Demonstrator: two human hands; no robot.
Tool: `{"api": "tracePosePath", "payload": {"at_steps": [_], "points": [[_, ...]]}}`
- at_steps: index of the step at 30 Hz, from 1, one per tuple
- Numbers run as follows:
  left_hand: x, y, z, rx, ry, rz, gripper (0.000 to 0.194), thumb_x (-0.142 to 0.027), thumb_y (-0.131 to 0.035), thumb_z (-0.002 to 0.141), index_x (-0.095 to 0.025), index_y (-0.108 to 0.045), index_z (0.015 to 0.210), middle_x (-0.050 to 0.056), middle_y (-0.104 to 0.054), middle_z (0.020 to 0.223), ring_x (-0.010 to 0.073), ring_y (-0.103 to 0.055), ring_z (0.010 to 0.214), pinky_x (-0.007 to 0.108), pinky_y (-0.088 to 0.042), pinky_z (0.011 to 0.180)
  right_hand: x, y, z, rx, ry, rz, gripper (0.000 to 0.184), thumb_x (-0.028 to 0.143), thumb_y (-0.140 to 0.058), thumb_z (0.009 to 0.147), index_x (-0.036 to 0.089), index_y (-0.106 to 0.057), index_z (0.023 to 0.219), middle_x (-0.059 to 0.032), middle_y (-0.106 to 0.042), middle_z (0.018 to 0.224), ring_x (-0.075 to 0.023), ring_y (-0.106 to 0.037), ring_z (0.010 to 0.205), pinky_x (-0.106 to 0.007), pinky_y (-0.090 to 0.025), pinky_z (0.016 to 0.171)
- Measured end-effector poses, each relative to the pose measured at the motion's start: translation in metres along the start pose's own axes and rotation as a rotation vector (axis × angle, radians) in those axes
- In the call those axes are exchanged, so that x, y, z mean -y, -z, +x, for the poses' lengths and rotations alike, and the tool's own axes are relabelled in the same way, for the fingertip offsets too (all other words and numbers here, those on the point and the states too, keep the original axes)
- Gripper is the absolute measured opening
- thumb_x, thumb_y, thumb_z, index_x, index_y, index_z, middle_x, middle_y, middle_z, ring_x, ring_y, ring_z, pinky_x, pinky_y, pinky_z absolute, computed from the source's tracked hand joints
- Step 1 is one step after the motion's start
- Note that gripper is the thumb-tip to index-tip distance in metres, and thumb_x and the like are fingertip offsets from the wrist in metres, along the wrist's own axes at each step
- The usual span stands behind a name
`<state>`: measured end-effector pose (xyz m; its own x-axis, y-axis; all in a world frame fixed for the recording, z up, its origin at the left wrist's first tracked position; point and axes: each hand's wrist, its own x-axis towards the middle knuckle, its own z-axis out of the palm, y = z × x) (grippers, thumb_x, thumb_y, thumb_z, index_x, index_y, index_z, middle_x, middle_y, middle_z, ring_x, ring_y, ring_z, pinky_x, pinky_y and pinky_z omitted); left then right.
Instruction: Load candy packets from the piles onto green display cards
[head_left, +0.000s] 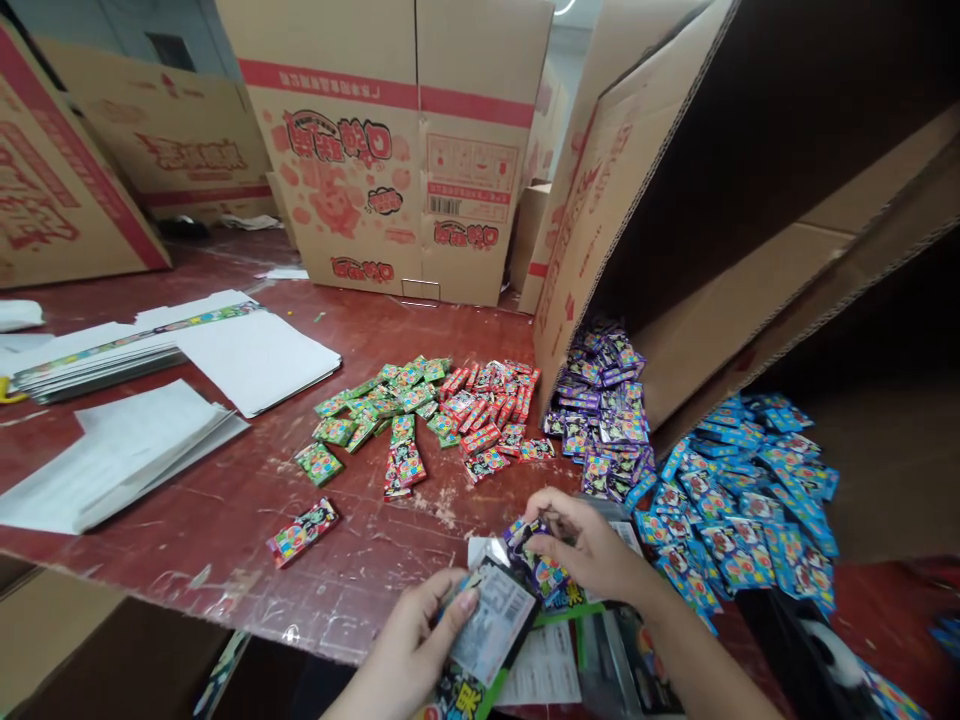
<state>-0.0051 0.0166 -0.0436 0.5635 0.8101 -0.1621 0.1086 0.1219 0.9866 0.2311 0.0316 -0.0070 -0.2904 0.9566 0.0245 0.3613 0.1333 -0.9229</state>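
Observation:
My left hand (431, 635) is closed on a black-and-green printed bag (491, 620) with a pale label and barcode, near the table's front edge. A small purple candy packet (536, 560) is pinched in my right hand (581, 545), right at the bag's upper end. Whether the packet is partly inside the bag, I cannot tell. Under my right forearm lie more dark printed bags (611, 660), partly hidden by the arm. Past my right hand, purple packets (604, 420) spill from a tipped carton, with a heap of blue packets (739, 530) to their right.
Green packets (390, 395) and red packets (491, 400) lie in piles mid-table. A lone red packet (302, 532) sits front left. White sheets (259, 355) are stacked at left. A large carton (337, 180) stands behind; an open carton (600, 230) leans at right.

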Motion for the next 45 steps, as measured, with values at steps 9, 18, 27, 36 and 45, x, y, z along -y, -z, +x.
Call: {"api": "tracePosePath", "payload": {"at_steps": [9, 18, 27, 36, 45], "points": [[-0.002, -0.006, 0.003, 0.01, 0.03, -0.042, 0.038, -0.047, -0.047, 0.088, -0.016, -0.063, 0.101, 0.004, -0.065, 0.085, 0.0197, -0.056, 0.079, 0.026, -0.044, 0.071, 0.005, -0.014, 0.004, 0.009, 0.001, -0.023, 0.009, 0.025, -0.059, 0.082, 0.019, -0.057, 0.088, 0.004, -0.046, 0.067, -0.0111, -0.043, 0.059, -0.022, -0.035, 0.054], [0.008, -0.016, 0.0, 0.037, 0.045, -0.084, 0.04, -0.049, -0.049, 0.086, -0.014, -0.065, 0.098, 0.004, -0.064, 0.081, 0.0195, -0.056, 0.076, 0.025, -0.043, 0.068, 0.011, -0.008, 0.002, 0.044, 0.077, -0.165, 0.009, 0.013, -0.06, 0.08, 0.016, -0.062, 0.072, -0.0006, -0.052, 0.079, -0.011, -0.046, 0.063, -0.022, -0.036, 0.057], [0.005, -0.017, -0.002, 0.023, 0.008, -0.047, 0.035, -0.045, -0.049, 0.087, -0.017, -0.064, 0.103, 0.005, -0.067, 0.086, 0.0211, -0.058, 0.082, 0.026, -0.045, 0.072, 0.017, -0.012, 0.002, 0.069, 0.04, -0.116, 0.006, 0.012, -0.068, 0.073, 0.017, -0.067, 0.076, -0.0003, -0.056, 0.078, -0.0115, -0.051, 0.064, -0.023, -0.04, 0.059], [0.028, 0.0, 0.003, -0.178, 0.074, -0.328, 0.041, -0.052, -0.059, 0.079, -0.018, -0.064, 0.102, 0.005, -0.07, 0.09, 0.0213, -0.061, 0.08, 0.026, -0.047, 0.071, -0.014, -0.046, 0.002, -0.049, 0.162, -0.104, 0.021, 0.035, -0.063, 0.081, 0.018, -0.07, 0.07, -0.0047, -0.044, 0.129, -0.0216, -0.044, 0.117, -0.036, -0.034, 0.099], [0.032, 0.011, 0.005, -0.205, 0.132, -0.408, 0.04, -0.052, -0.064, 0.074, -0.019, -0.066, 0.097, 0.004, -0.07, 0.088, 0.0214, -0.062, 0.078, 0.026, -0.048, 0.07, -0.104, 0.033, 0.085, -0.365, 0.006, -0.473, 0.024, -0.004, -0.052, 0.069, 0.014, -0.06, 0.084, -0.01, -0.059, 0.098, -0.0243, -0.05, 0.105, -0.036, -0.036, 0.094]]}}
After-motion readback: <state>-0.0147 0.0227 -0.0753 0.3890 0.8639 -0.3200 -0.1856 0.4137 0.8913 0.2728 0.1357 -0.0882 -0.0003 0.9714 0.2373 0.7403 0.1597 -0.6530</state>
